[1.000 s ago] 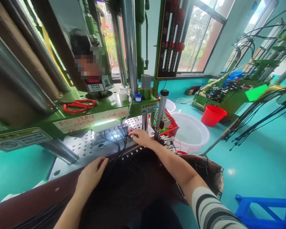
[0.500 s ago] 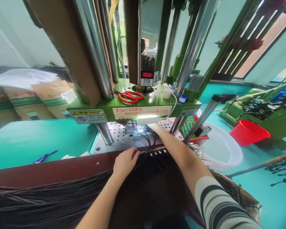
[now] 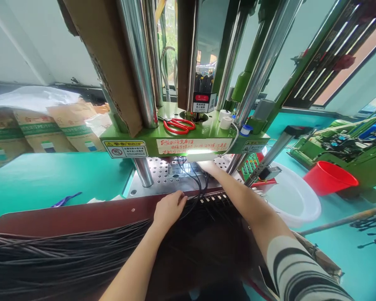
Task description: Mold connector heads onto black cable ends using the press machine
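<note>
My left hand (image 3: 170, 210) rests at the front edge of the brown table, fingers curled in and thumb close to them. Whatever they hold is hidden. Black cables (image 3: 192, 177) loop from the metal mould (image 3: 179, 169) down past its fingertips. My right hand (image 3: 208, 166) reaches under the green press plate (image 3: 138, 136), beside the lit mould; its fingers are hidden behind the white lamp (image 3: 202, 157). A row of cable ends with small metal connectors (image 3: 214, 198) lies below my right forearm. To the left, a thick bundle of black cables (image 3: 65, 255) spreads over the table.
Red-handled scissors (image 3: 179, 126) and white rolls (image 3: 225, 122) lie on the press plate. Steel columns (image 3: 143, 172) stand at both sides. At the right are a green button panel (image 3: 250, 166), a white tub (image 3: 313, 205) and a red bucket (image 3: 330, 177). Paper sacks (image 3: 37, 129) stand at left.
The whole view has shifted, so the press and table appear slightly farther right. Both hands stay at nearly the same places by the mould and the cables.
</note>
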### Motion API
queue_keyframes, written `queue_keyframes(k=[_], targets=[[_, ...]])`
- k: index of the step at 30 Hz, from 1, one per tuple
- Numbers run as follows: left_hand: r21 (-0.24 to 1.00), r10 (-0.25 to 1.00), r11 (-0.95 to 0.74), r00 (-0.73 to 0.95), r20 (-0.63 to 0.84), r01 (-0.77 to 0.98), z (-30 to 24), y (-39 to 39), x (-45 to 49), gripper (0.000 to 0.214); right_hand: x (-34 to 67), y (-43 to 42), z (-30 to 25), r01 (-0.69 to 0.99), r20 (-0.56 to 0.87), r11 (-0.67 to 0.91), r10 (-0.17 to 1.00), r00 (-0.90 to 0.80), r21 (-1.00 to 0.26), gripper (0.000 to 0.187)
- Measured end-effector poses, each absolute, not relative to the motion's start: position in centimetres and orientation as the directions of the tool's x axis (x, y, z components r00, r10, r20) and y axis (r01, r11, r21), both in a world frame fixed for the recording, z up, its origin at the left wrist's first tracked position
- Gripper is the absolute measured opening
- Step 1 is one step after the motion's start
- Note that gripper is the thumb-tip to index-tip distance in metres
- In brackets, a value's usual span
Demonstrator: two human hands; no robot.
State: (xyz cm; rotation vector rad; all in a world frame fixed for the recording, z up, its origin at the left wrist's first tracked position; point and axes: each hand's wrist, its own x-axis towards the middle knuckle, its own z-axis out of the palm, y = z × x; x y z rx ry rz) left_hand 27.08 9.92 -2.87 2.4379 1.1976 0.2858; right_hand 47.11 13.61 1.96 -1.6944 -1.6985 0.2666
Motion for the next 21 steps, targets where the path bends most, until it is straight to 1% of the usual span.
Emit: queue_keyframes(k=[3,5,6,7,8,9,10,11,12,13,14,15,16,17,18,19,20,21], targets=[[0.466,0.797,-0.536,0.604,0.005,0.704,-3.0,10.0,26.9,0.026,47.1,9.9,2.0,0.803,0.387,0.198,0.921,0.045,-0.563,0.016],[0.499,0.804,-0.519,0.594,0.010,0.694,-3.1,10.0,26.6,0.026,47.6,5.8,2.1,0.818,0.483,0.295,0.875,-0.024,-0.494,0.015],[0.527,0.808,-0.507,0.589,0.015,0.682,-3.2,10.0,26.5,0.026,48.1,3.4,2.2,0.825,0.534,0.325,0.845,-0.033,-0.462,0.017],[0.565,0.811,-0.492,0.585,0.021,0.662,-3.3,10.1,26.5,0.025,48.9,0.7,2.3,0.838,0.571,0.314,0.821,-0.004,-0.447,0.020],[0.615,0.813,-0.472,0.582,0.027,0.632,-3.4,10.2,26.4,0.023,49.8,-2.3,2.3,0.857,0.592,0.249,0.802,0.079,-0.451,0.022],[0.680,0.815,-0.440,0.579,0.029,0.586,-3.4,10.4,26.5,0.021,51.0,-5.4,2.1,0.877,0.635,0.156,0.748,0.195,-0.454,0.024],[0.760,0.819,-0.387,0.573,0.023,0.523,-3.4,10.6,26.6,0.021,52.4,-8.7,1.9,0.892,0.660,0.041,0.688,0.302,-0.451,0.024],[0.844,0.830,-0.303,0.558,0.005,0.443,-3.3,10.9,26.8,0.024,54.0,-12.1,1.4,0.895,0.690,-0.093,0.604,0.399,-0.436,0.027],[0.917,0.847,-0.184,0.531,-0.035,0.353,-3.2,11.2,27.2,0.029,55.7,-15.4,0.8,0.884,0.735,-0.245,0.492,0.468,-0.399,0.031],[0.967,0.866,-0.037,0.492,-0.094,0.251,-2.9,11.6,27.7,0.033,57.3,-18.6,0.0,0.853,0.763,-0.394,0.413,0.497,-0.343,0.035],[0.983,0.875,0.132,0.450,-0.177,0.130,-2.6,12.0,28.4,0.035,58.9,-21.6,-0.8,0.807,0.768,-0.524,0.388,0.510,-0.271,0.039],[0.955,0.867,0.298,0.417,-0.274,0.008,-2.2,12.4,29.2,0.034,60.3,-24.3,-1.5,0.764,0.762,-0.628,0.418,0.495,-0.152,0.042],[0.895,0.841,0.435,0.399,-0.366,-0.096,-1.9,12.8,30.1,0.030,61.5,-26.5,-2.2,0.677,0.757,-0.734,0.415,0.504,-0.049,0.047],[0.825,0.804,0.538,0.397,-0.442,-0.172,-1.5,13.2,31.1,0.025,62.3,-28.1,-2.6,0.610,0.738,-0.792,0.421,0.528,0.016,0.052],[0.761,0.765,0.612,0.409,-0.498,-0.218,-1.3,13.5,32.1,0.019,62.8,-29.0,-2.8,0.583,0.722,-0.811,0.437,0.537,0.057,0.054],[0.710,0.726,0.664,0.428,-0.538,-0.234,-1.1,13.7,33.1,0.013,62.9,-29.2,-2.7,0.594,0.700,-0.803,0.455,0.550,0.055,0.055],[0.675,0.689,0.702,0.453,-0.565,-0.227,-0.9,13.8,34.1,0.008,62.6,-28.6,-2.3,0.645,0.665,-0.764,0.487,0.566,0.010,0.053],[0.649,0.657,0.730,0.483,-0.579,-0.214,-0.9,13.7,34.9,0.005,62.0,-27.4,-1.7,0.715,0.618,-0.696,0.532,0.579,-0.071,0.048]])
